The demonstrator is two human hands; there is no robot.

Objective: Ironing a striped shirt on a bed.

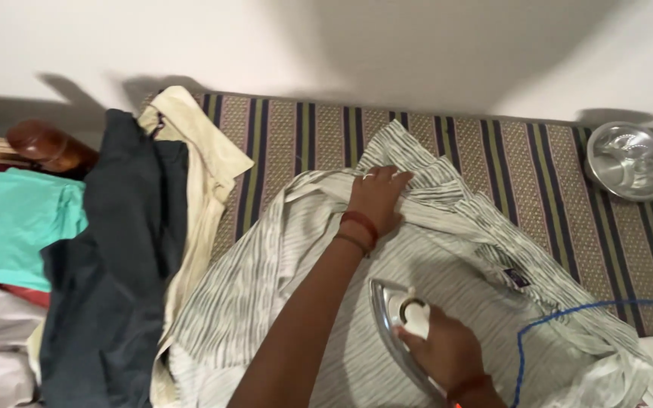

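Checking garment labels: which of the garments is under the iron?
The white grey-striped shirt, spread on the mat beneath the iron; the dark, cream and teal garments lie piled aside.

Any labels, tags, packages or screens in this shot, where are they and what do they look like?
Garment label: small dark blue rectangle sewn inside the striped shirt, near its collar, to the right of the iron under the right hand.
No packages, signs or screens show.

— Can you see the whole iron?
— No, the right hand covers its handle, and its rear runs off the bottom edge.
— The blue cord?
— Cut off right.
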